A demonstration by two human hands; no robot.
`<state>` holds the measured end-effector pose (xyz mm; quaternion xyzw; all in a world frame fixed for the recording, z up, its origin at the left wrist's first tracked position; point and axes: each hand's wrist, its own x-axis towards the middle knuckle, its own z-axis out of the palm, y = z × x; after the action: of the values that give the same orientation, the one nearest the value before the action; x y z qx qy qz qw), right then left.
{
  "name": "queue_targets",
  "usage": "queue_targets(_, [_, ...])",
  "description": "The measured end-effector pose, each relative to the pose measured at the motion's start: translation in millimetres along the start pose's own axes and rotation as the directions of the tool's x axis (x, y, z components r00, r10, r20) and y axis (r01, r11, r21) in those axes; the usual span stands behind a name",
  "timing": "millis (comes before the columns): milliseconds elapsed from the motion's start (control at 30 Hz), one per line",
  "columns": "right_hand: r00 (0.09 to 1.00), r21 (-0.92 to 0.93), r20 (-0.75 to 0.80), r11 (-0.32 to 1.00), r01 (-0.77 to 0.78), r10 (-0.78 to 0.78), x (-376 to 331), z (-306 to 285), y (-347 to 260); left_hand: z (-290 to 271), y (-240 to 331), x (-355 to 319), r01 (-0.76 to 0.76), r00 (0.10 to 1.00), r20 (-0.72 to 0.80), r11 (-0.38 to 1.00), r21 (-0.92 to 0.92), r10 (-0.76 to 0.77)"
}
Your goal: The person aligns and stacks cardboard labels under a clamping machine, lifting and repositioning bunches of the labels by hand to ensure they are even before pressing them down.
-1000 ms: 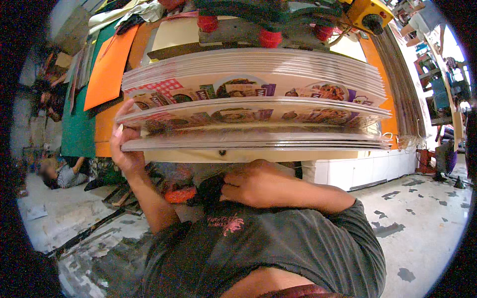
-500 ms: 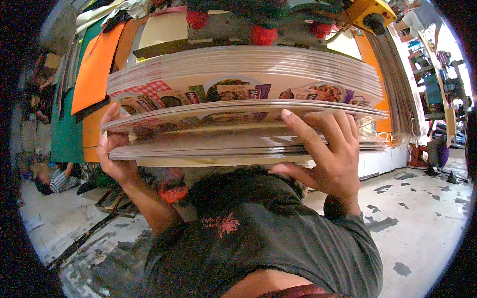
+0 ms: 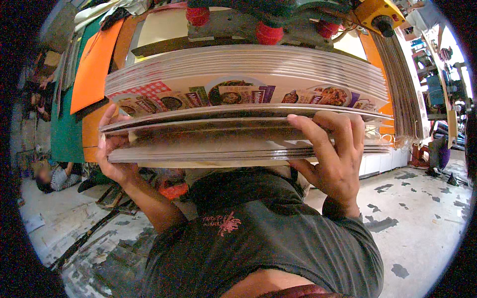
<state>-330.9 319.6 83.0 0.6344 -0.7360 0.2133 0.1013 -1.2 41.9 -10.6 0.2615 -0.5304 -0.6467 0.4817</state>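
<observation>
A thick stack of large printed sheets (image 3: 238,94) with colourful food pictures lies flat in front of my chest, its near edge fanned into several layers. My left hand (image 3: 112,149) grips the stack's near left corner, fingers curled over the lower layers. My right hand (image 3: 335,159) clasps the near right edge, fingers spread over the top of the lower bundle and thumb below. The upper sheets rest loose above both hands.
A machine with red rollers (image 3: 268,30) and a yellow part (image 3: 377,15) stands behind the stack. Orange boards (image 3: 92,69) and a green panel (image 3: 62,129) lean at the left. A person (image 3: 52,176) sits on the stained concrete floor (image 3: 422,218) at far left.
My right hand rose from under the stack near my belly and took hold of its right front edge. The stack came a little closer. My left hand kept its grip.
</observation>
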Motion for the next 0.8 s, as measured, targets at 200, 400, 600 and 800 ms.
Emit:
queue_targets(200, [0.998,-0.016,-0.038,0.998,0.058,-0.058,2.8,0.6,1.1,2.0,-0.3,0.7,0.002,0.998,-0.055,1.000,0.007,-0.001])
queue_targets(400, [0.985,0.143,-0.047,0.975,0.169,-0.164,2.8,11.7,12.8,-1.1,1.1,2.1,-0.030,0.999,0.019,0.999,0.013,0.030])
queue_targets(600, [0.993,-0.001,-0.025,0.993,0.116,-0.116,6.8,11.1,6.9,5.9,-0.2,-0.6,-0.014,0.997,-0.071,1.000,0.009,0.015])
queue_targets(800, [0.990,-0.053,-0.046,0.990,0.134,-0.137,6.0,11.3,10.0,4.7,1.5,1.3,-0.031,0.999,-0.033,0.995,0.095,0.034])
